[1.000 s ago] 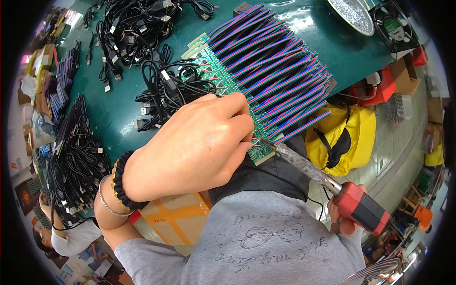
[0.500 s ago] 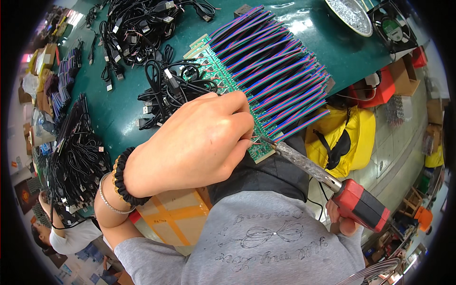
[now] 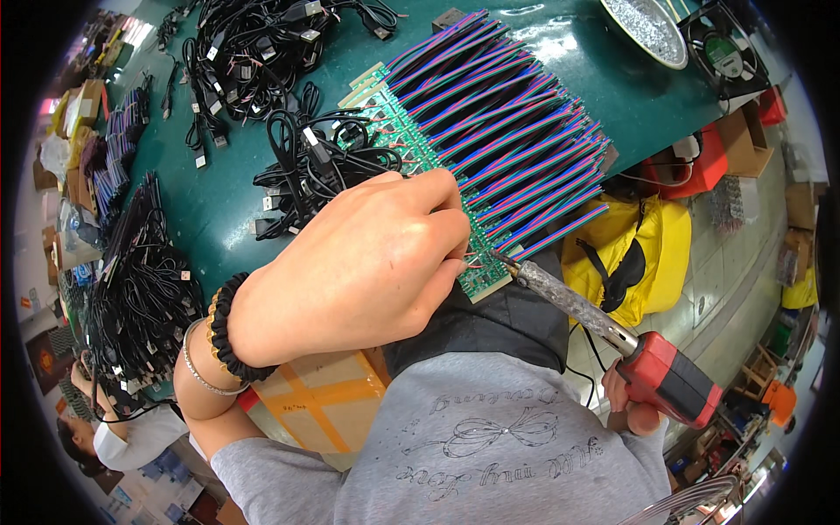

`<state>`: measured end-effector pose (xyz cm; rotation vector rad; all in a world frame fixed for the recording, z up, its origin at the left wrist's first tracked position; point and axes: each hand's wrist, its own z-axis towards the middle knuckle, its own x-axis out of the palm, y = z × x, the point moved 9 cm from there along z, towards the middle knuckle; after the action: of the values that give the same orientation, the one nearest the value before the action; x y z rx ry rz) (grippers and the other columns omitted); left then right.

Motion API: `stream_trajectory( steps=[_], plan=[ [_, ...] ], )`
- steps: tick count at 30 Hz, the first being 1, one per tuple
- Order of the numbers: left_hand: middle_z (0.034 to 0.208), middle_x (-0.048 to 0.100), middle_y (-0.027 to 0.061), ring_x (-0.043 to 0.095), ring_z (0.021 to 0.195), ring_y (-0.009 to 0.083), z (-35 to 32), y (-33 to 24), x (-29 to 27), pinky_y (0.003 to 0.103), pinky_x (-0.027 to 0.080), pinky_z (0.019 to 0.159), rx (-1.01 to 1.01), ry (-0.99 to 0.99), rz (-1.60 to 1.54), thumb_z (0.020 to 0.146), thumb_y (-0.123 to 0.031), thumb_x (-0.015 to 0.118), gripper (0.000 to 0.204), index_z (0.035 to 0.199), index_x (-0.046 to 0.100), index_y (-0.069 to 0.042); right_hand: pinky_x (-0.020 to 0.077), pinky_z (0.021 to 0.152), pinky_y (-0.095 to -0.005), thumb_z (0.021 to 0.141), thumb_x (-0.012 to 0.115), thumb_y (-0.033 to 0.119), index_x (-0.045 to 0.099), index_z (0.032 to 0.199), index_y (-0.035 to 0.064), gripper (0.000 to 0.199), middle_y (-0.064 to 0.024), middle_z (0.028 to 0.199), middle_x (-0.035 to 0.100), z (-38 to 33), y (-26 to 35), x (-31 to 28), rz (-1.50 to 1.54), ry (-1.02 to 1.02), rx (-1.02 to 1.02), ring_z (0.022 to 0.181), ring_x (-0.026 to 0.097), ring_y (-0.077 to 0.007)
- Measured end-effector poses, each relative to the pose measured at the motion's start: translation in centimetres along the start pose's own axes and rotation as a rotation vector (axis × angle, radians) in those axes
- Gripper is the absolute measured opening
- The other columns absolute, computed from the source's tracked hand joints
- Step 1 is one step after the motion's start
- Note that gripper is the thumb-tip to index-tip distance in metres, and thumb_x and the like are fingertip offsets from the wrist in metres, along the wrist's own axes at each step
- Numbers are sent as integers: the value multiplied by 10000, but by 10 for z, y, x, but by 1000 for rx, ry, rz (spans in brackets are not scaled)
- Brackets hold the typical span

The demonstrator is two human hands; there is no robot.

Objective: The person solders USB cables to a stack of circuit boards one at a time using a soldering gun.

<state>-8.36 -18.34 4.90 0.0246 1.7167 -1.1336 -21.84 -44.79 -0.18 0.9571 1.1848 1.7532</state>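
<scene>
My left hand [image 3: 350, 262] reaches over the near end of a row of green circuit boards [image 3: 477, 278], its thumb and fingers pinched together. Thin reddish wire ends [image 3: 472, 262] stick out at its fingertips over the boards; the rest of that cable is hidden by the hand. With my right hand [image 3: 623, 398], at the lower right, I grip the red and black handle of a soldering iron [image 3: 573, 302]. Its dark tip points left, close to the boards' edge by those wires; contact cannot be made out. Flat bundles of multicoloured wires [image 3: 516, 131] run rightward from the boards.
Black USB cables [image 3: 254, 52] lie heaped on the green table [image 3: 227, 184], with another bunch [image 3: 140, 297] at the left. A metal dish [image 3: 647, 31] and a small fan [image 3: 726, 52] stand at the far right. Below are a yellow bag [image 3: 656, 254] and a carton [image 3: 319, 398].
The soldering iron has shifted slightly to the right, its tip drawing a little away from my left fingertips. My left hand stays almost still, pinched as before.
</scene>
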Motion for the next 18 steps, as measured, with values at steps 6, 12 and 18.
stream_trajectory(
  steps=[6,12,18],
  plan=[
    [880,553,108,565,776,299,-2,0,0,375,467,681,-13,-11,-4,727,-38,707,132,805,602,-22,509,499,-289,862,710,272,620,754,2,304,-70,646,632,-5,1,-3,-26,23,9,526,602,-166],
    [878,547,109,586,789,288,-1,1,0,364,491,686,-55,-11,-47,715,-21,714,130,795,613,-10,489,577,-224,813,754,459,609,887,-80,564,-67,746,636,-12,0,-5,-103,-119,211,613,608,-117],
    [895,556,108,599,784,281,-1,1,-1,357,504,692,-75,-9,-57,713,-21,715,130,808,626,-7,456,588,-203,757,758,554,576,981,-108,723,-43,764,614,-11,0,-6,-168,-209,317,646,581,-67]
  ],
)
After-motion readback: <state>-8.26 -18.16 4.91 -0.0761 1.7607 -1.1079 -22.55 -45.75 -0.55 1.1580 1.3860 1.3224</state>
